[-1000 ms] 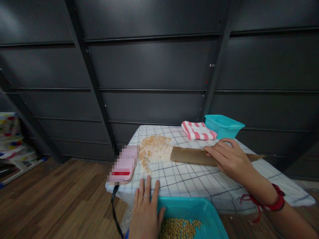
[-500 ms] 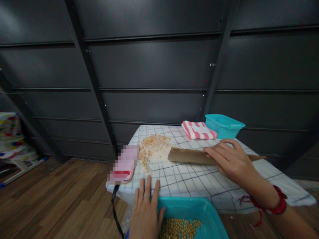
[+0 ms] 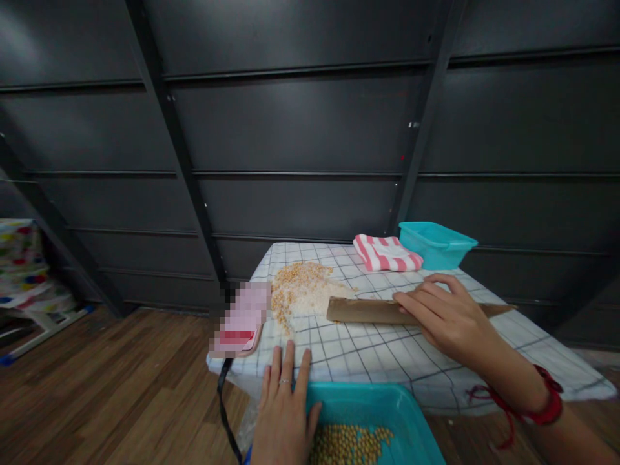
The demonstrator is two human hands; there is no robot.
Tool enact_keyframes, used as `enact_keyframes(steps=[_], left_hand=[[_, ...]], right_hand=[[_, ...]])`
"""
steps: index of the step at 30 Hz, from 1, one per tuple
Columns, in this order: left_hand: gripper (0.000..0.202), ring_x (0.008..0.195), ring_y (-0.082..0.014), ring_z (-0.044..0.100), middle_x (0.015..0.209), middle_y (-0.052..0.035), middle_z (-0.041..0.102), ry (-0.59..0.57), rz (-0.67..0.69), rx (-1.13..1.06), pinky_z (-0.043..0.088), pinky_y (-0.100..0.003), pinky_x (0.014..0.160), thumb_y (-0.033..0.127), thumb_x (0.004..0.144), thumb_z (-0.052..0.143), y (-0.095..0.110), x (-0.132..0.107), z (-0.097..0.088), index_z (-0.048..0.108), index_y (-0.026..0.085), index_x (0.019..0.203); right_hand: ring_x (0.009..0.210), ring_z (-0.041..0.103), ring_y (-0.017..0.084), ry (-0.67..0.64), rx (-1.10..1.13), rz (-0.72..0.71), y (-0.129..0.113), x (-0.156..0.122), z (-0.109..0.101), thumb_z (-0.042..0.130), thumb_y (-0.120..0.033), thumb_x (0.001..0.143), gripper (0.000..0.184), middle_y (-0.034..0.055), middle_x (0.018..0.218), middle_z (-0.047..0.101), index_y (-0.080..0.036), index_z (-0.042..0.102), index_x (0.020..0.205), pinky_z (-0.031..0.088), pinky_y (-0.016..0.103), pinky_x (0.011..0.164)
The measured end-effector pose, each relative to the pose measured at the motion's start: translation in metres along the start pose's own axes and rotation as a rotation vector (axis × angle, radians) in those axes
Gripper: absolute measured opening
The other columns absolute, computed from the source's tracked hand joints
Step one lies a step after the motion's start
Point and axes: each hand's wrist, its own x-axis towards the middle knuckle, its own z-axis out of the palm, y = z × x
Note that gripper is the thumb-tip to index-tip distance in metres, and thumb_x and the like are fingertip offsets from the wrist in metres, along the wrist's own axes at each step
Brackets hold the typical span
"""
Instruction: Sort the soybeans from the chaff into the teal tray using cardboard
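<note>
My right hand (image 3: 443, 311) is closed on the upper edge of a long strip of brown cardboard (image 3: 365, 311), which lies across the checked tablecloth. At the strip's left end spreads a pile of pale grains (image 3: 312, 298), perhaps rice, mixed with yellow beans (image 3: 285, 300). My left hand (image 3: 285, 407) lies with fingers stretched over the left side of a teal basin (image 3: 358, 392) at the table's front edge. Several greenish-yellow beans (image 3: 349, 444) rest on the basin floor. Part of the basin is cut off by the bottom of the view.
A folded pink-and-white striped towel (image 3: 386, 253) and a second teal container (image 3: 436, 245) stand at the back right. On the left table edge lies a pink phone (image 3: 245, 320), partly blurred, with a black strap (image 3: 221, 400) hanging down. Dark panel wall (image 3: 295, 135) rises behind.
The cardboard strip has come slightly towards me and tilted, with my right hand on it, uncovering more grains behind its left end. My left hand has stayed in place.
</note>
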Motion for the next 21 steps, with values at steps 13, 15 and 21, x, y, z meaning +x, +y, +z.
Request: enact_keyframes(steps=[13, 15, 21], left_hand=[[0.06, 0.124, -0.0368, 0.033, 0.139, -0.0165, 0.034, -0.023, -0.036, -0.007, 0.041, -0.053, 0.091, 0.018, 0.074, 0.051, 0.004, 0.004, -0.008, 0.036, 0.019, 0.132], [0.059, 0.123, -0.0372, 0.034, 0.138, -0.0176, 0.036, -0.01, -0.027, 0.0, 0.042, -0.053, 0.091, 0.018, 0.074, 0.051, 0.004, 0.004, -0.008, 0.037, 0.018, 0.131], [0.06, 0.125, -0.0362, 0.03, 0.14, -0.0157, 0.033, 0.01, -0.046, 0.013, 0.043, -0.052, 0.09, 0.019, 0.074, 0.05, 0.004, 0.002, -0.003, 0.035, 0.019, 0.132]], right_hand=[[0.063, 0.048, 0.014, -0.031, 0.032, 0.002, -0.012, -0.005, -0.01, 0.042, -0.004, 0.081, 0.017, 0.0008, 0.065, 0.059, -0.013, 0.056, 0.086, 0.036, 0.035, 0.074], [0.063, 0.048, 0.014, -0.04, 0.043, 0.002, -0.015, -0.004, -0.011, 0.042, -0.004, 0.082, 0.018, 0.0011, 0.065, 0.058, -0.013, 0.057, 0.086, 0.036, 0.036, 0.075], [0.064, 0.049, 0.014, -0.034, 0.011, 0.001, -0.019, -0.004, -0.013, 0.036, -0.004, 0.083, 0.024, 0.0025, 0.066, 0.059, -0.013, 0.058, 0.085, 0.035, 0.035, 0.077]])
